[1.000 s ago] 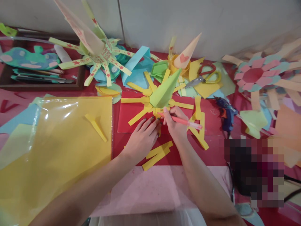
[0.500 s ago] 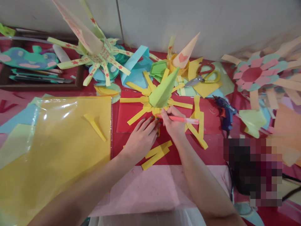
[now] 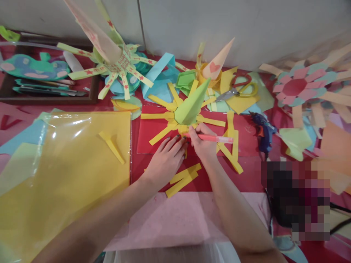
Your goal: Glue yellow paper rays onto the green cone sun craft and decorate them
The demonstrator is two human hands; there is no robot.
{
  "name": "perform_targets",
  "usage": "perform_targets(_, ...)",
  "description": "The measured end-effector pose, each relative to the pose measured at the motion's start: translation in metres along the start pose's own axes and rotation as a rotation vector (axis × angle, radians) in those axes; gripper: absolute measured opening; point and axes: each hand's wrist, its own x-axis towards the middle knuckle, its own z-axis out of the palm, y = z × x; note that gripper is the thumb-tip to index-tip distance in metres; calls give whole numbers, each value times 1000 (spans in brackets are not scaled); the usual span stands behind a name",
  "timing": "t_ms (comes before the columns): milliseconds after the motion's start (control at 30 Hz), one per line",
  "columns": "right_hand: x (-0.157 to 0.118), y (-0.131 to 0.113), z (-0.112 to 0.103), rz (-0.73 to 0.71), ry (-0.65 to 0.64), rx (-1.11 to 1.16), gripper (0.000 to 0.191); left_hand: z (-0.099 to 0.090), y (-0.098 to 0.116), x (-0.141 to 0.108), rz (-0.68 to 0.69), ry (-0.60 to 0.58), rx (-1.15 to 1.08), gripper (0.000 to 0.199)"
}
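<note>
A green paper cone (image 3: pixel 190 106) stands tilted at the centre of a ring of yellow paper strips (image 3: pixel 160 135) that spread out like rays. My right hand (image 3: pixel 203 141) grips a red pen (image 3: pixel 219 138), its tip at the near side of the ring. Fingers outstretched, my left hand (image 3: pixel 168 160) lies flat against the near strip, part of which it hides. Underneath is a red sheet (image 3: pixel 145 133). Loose yellow strips (image 3: pixel 182 184) lie just below my hands, and a folded yellow strip (image 3: pixel 234 146) is to the right.
Scissors (image 3: pixel 241 91) lie on paper scraps at the back, beside a peach cone with a heart (image 3: pixel 218 64). A blue glue gun (image 3: pixel 262 133) is at the right. Left are a plastic-covered yellow sheet (image 3: pixel 87 190) and a tool tray (image 3: pixel 91 96). The wall (image 3: pixel 246 29) bounds the back.
The view has shifted very slightly, so everything sits a little further right. Both hands keep nearly the same pose, the pen still at the near strip.
</note>
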Motion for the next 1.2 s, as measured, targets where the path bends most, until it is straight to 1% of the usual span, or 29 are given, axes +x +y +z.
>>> perform_targets(100, 0, 0, 0, 79, 32, 116, 36, 0, -1, 0, 2, 6, -3, 29)
perform_targets(167, 0, 0, -2, 151, 79, 249, 36, 1, -2, 0, 1, 2, -9, 29)
perform_targets(233, 0, 0, -3, 188, 116, 379, 36, 1, -2, -1, -1, -11, -15, 30)
perform_targets(300, -1, 0, -5, 187, 99, 464, 38, 0, -2, -1, -5, -31, -13, 32)
perform_targets(367, -1, -2, -7, 167, 24, 494, 39, 0, -1, -1, -10, -63, 2, 36)
perform_targets(500, -2, -4, -9, 128, -127, 411, 39, 0, 2, -2, -22, -135, 31, 44)
perform_targets(600, -3, -4, -8, 122, -189, 299, 39, 1, 2, -2, -24, -150, 23, 43)
perform_targets(700, -2, -3, -7, 128, -186, 263, 38, 1, 2, -2, -19, -140, 34, 43)
perform_targets(900, -1, -2, -7, 157, -182, 285, 35, 1, 2, -2, -5, -115, 24, 42)
perform_targets(1100, 0, 0, -7, 89, -138, 244, 37, 1, 0, -2, -7, -92, -2, 39)
perform_targets(1200, 0, 1, -7, 113, -146, 255, 36, 1, 0, -2, -10, -87, -8, 39)
